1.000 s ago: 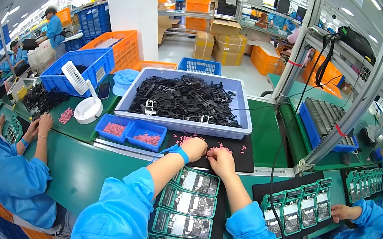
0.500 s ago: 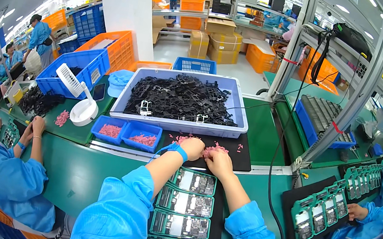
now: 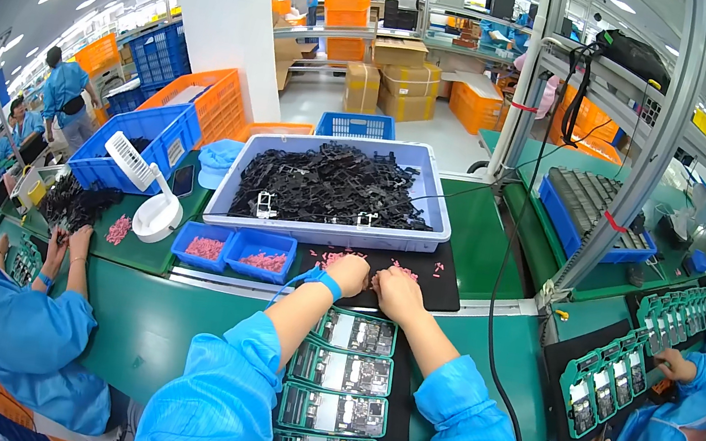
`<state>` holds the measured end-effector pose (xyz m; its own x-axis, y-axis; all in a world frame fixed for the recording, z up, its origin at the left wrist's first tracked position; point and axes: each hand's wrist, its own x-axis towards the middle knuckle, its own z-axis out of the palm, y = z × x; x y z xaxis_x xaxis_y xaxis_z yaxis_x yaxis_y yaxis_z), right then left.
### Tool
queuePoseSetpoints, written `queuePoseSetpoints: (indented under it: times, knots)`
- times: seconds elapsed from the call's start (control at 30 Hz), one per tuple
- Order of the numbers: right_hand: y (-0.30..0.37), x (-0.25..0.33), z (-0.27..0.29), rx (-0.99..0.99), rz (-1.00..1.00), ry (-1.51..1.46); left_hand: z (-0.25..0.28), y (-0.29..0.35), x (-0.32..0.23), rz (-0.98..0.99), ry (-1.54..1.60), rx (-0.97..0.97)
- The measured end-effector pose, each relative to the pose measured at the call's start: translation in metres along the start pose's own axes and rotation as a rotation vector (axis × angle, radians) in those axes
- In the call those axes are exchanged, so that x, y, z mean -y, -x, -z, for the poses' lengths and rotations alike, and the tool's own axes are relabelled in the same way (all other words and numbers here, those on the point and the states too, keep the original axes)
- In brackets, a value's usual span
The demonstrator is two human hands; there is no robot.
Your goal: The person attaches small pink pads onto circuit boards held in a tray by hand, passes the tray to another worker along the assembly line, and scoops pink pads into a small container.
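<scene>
Both of the worker's hands are drawn in at the loose pink pieces (image 3: pixel 329 259) on a black mat (image 3: pixel 445 294), left hand (image 3: pixel 350 275) and right hand (image 3: pixel 398 294) just beside each other, fingers curled; from here I can't tell whether either pinches anything. Two small blue bins (image 3: pixel 258 274) with more pieces sit leftward, a pale tray (image 3: pixel 323 233) of black parts (image 3: pixel 326 184) beyond, green-framed circuit boards (image 3: pixel 361 374) between the forearms.
</scene>
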<state>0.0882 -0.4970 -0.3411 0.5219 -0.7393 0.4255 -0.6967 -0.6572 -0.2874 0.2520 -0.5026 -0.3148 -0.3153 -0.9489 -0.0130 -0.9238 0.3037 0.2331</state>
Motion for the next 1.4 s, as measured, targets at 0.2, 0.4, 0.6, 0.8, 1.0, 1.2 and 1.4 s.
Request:
queuePoseSetpoints:
  times: [0.2,0.4,0.6,0.8,1.0,1.2,1.4]
  knots:
    - [-0.005,0.009,0.008,0.068,0.0,-0.073,0.003,0.009,0.0,0.022,-0.024,0.045]
    - [-0.011,0.007,0.006,0.092,0.175,0.12,-0.001,0.014,-0.006,-0.029,-0.099,0.008]
    - [0.013,-0.009,0.017,0.059,0.008,-0.033,0.021,0.042,-0.027,-0.203,0.118,-0.059]
    - [0.035,-0.02,0.03,-0.132,-0.083,-0.198,0.013,0.059,-0.051,-0.359,0.057,-0.076]
    - [0.04,-0.017,0.036,-0.163,-0.126,-0.211,0.015,0.063,-0.067,-0.416,-0.264,-0.016]
    - [0.038,-0.017,0.032,-0.183,-0.125,-0.191,0.011,0.072,-0.084,-0.378,-0.39,-0.095]
    - [0.022,-0.011,0.023,-0.158,-0.042,-0.202,0.0,0.085,-0.095,-0.299,-0.428,-0.205]
